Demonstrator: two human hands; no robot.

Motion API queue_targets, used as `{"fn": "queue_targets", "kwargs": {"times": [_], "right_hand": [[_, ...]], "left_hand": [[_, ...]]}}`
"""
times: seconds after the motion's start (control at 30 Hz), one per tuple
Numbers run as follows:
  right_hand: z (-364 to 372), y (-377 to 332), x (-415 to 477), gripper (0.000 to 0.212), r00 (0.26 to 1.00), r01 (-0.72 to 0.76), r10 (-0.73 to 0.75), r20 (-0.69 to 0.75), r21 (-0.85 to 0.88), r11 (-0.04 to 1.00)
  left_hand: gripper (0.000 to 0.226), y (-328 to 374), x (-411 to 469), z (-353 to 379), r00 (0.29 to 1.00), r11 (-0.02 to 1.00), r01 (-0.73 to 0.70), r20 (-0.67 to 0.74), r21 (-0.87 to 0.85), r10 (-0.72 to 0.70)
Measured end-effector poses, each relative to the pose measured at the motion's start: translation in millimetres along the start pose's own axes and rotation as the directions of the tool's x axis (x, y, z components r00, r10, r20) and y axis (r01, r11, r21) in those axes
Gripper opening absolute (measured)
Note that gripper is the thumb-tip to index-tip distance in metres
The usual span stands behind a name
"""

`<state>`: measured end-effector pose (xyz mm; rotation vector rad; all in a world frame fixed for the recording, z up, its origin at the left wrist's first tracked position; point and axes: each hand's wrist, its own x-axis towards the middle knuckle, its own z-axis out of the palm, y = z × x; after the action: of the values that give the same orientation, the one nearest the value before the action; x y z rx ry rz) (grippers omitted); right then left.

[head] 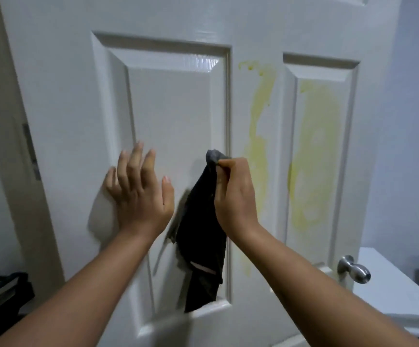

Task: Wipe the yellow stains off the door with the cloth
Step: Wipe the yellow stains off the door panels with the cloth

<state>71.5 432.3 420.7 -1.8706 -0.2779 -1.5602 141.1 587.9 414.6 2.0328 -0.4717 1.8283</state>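
A white panelled door (178, 108) fills most of the view, seen close and slightly tilted. The left hand (138, 191) is spread open with fingers splayed, palm flat against the left bevelled edge of the door's left raised panel; it holds nothing. The right hand (236, 194) is closed in a pinch around the top corner of a dark grey cloth (200, 236), thumb and fingertips bunched on the fabric. The cloth hangs down limp from that grip in front of the left panel, near its right edge, with its lower end reaching to about the panel's bottom right corner; a pale strip shows on it low down. Whether the hanging cloth touches the door cannot be told.

The yellow stains (313, 156) lie to the right of the right hand. One smear runs down the flat strip between the two panels, from near the top of the panels to low on the door. A broader, looping patch covers much of the right panel.

A brushed metal door knob (353, 269) sits at the door's lower right edge. Beyond it stands a white counter (388, 286). A hinge (31, 151) shows on the left edge of the door, and a dark bag (0, 294) sits low at the left; its contents cannot be made out.
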Motion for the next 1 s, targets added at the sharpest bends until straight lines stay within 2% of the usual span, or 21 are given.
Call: {"fn": "queue_targets", "kwargs": {"times": [0.17,0.3,0.4,0.47,0.53,0.57,0.6,0.67,0.7,0.73,0.8,0.83,0.87,0.9,0.97,1.0], "right_hand": [[-30.2,-4.4,107.8,0.011,0.984,0.128,-0.122,-0.13,0.033,0.991],[-52.6,9.7,178.9,0.007,0.958,0.087,-0.066,-0.278,0.062,0.994],[-62.9,27.1,225.9,0.006,0.914,0.029,0.017,-0.406,0.107,0.994],[-56.6,42.6,240.9,0.008,0.926,0.07,-0.053,-0.375,0.032,0.997],[-41.2,52.8,235.9,0.01,0.926,0.23,-0.258,-0.274,-0.13,0.964],[-33.2,56.4,229.0,0.009,0.903,0.35,-0.386,-0.19,-0.198,0.916],[-27.4,61.0,221.1,0.009,0.86,0.476,-0.506,-0.075,-0.241,0.846],[-28.5,65.8,214.3,0.009,0.709,0.702,-0.691,0.145,-0.247,0.668],[-33.7,68.2,218.2,0.01,0.668,0.742,-0.724,0.172,-0.229,0.63],[-38.8,70.8,222.3,0.012,0.715,0.696,-0.691,0.109,-0.215,0.685],[-45.5,71.1,228.0,0.015,0.891,0.397,-0.418,-0.176,-0.144,0.906],[-42.2,68.0,225.0,0.015,0.918,0.27,-0.3,-0.261,-0.142,0.952],[-35.0,63.6,218.8,0.015,0.919,0.26,-0.306,-0.251,-0.199,0.945],[-26.8,61.3,209.5,0.012,0.892,0.379,-0.425,-0.154,-0.261,0.888],[-21.4,65.5,200.1,0.009,0.747,0.65,-0.663,0.058,-0.276,0.708],[-25.9,68.0,205.5,0.008,0.755,0.641,-0.654,0.05,-0.27,0.719]], "left_hand": [[0.058,46.2,70.8,11.4,0.999,0.999,0.037,-0.01,-0.035,-0.037],[0.059,63.2,103.6,28.1,0.999,0.999,0.051,0.005,0.014,-0.051],[0.055,67.0,104.6,42.1,0.998,0.99,0.06,-0.01,0.13,-0.059],[0.054,65.4,99.6,47.4,0.998,0.979,0.055,-0.019,0.197,-0.052],[0.055,63.3,96.8,49.1,0.998,0.973,0.063,-0.029,0.224,-0.058],[0.055,63.4,96.7,48.5,0.998,0.971,0.063,-0.036,0.229,-0.056],[0.055,63.9,96.7,48.4,0.998,0.97,0.06,-0.039,0.235,-0.052],[0.056,65.3,96.6,47.5,0.998,0.971,0.064,-0.037,0.232,-0.057],[0.056,66.2,96.3,46.8,0.998,0.97,0.065,-0.036,0.232,-0.058],[0.056,67.2,96.0,46.4,0.998,0.97,0.066,-0.033,0.235,-0.06],[0.056,67.4,96.0,45.0,0.997,0.971,0.071,-0.027,0.228,-0.067],[0.056,67.4,96.3,44.8,0.997,0.971,0.072,-0.026,0.228,-0.068],[0.056,67.7,96.5,44.8,0.997,0.97,0.071,-0.028,0.231,-0.066],[0.056,67.8,96.1,44.9,0.998,0.971,0.064,-0.03,0.229,-0.059],[0.056,66.7,95.3,45.7,0.998,0.973,0.055,-0.042,0.224,-0.047],[0.056,66.0,95.3,46.2,0.998,0.973,0.053,-0.044,0.225,-0.044]]}}
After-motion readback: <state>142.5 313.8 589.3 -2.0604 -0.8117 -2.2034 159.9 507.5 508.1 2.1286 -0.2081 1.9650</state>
